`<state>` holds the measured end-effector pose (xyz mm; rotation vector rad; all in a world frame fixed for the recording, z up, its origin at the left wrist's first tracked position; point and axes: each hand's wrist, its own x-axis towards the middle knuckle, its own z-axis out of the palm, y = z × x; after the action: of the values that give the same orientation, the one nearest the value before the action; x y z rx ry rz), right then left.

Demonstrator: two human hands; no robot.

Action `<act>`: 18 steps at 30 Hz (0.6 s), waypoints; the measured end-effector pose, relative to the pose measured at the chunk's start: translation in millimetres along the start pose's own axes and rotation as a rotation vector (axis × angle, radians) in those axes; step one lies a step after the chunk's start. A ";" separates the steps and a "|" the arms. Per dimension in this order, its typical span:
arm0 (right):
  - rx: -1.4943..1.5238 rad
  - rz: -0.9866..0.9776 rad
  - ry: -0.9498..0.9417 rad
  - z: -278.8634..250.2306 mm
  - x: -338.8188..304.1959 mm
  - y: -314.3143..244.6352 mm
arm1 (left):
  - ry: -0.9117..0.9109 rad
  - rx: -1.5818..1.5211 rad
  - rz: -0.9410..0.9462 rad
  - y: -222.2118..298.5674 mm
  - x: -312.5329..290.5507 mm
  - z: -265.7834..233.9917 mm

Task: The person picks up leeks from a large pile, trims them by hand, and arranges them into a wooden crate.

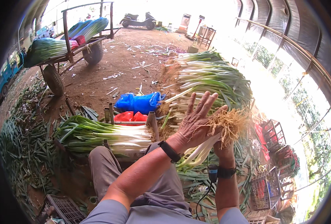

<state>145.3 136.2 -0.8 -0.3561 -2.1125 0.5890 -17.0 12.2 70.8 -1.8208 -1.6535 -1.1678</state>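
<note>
My right hand (223,149) is closed round a few long green onions (197,154), just below their shaggy tan roots (229,125). Their white stalks hang down to the left, and part of the grip is hidden behind the roots. Fingers stretched and spread, my left hand (196,125) lies against the side of the root clump. Beyond both hands rises a large heap of untrimmed green onions (214,76). A row of cleaned green onions (109,135) lies in a low metal rack (153,125) before my knees.
Behind the rack are a blue plastic bundle (140,102) and a red plastic bag (131,117). Cut leaves (27,160) cover the ground at left. Plastic crates (264,189) stand at right, another crate (65,208) at lower left. A loaded two-wheeled cart (69,52) stands far left.
</note>
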 end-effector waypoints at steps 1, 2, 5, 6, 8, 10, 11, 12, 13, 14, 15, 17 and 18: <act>0.071 0.021 0.007 0.0 1.2 -4.4 | -0.024 -0.042 0.008 0.1 -0.7 -3.4; 0.143 0.042 0.015 0.5 3.0 -8.7 | -0.028 -0.046 0.008 -3.5 -2.2 -1.6; 0.223 0.076 -0.157 -5.7 10.7 -24.2 | -0.068 -0.189 -0.049 -17.0 -9.5 8.7; 0.199 0.082 -0.199 -10.6 14.2 -30.9 | -0.080 -0.172 -0.054 -20.3 -10.2 14.5; 0.147 0.131 -0.364 -23.0 18.1 -22.4 | -0.178 -0.507 -0.099 -19.7 -6.5 15.7; 0.026 -0.148 -0.323 -22.4 19.2 -13.2 | -0.170 -0.660 -0.122 -26.9 -20.2 35.2; 0.018 -0.108 -0.219 -13.9 20.7 -10.0 | -0.131 -1.014 -0.204 -26.6 -32.3 44.8; 0.057 -0.055 -0.217 -22.3 25.4 -6.7 | -0.091 -1.367 -0.291 -25.7 -47.8 52.6; 0.085 0.010 -0.214 -32.9 32.4 -8.8 | -0.185 -1.095 -0.362 -23.2 -67.0 54.5; 0.142 0.056 -0.212 -33.4 44.2 -17.9 | -0.236 -0.889 -0.367 -25.4 -90.9 64.3; 0.228 -0.042 -0.165 -37.6 50.9 -30.6 | -0.291 -0.780 -0.348 -19.0 -105.3 74.6; 0.417 0.000 -0.051 -33.3 59.9 -53.9 | -0.313 -0.653 -0.294 -3.4 -120.3 89.3; 0.419 0.004 -0.051 -33.0 66.1 -64.3 | -0.316 -0.652 -0.296 6.0 -124.3 99.0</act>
<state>133.0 121.1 95.2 -0.1083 -1.9717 1.0271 25.8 12.4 -82.4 -2.2925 -1.9130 -1.7853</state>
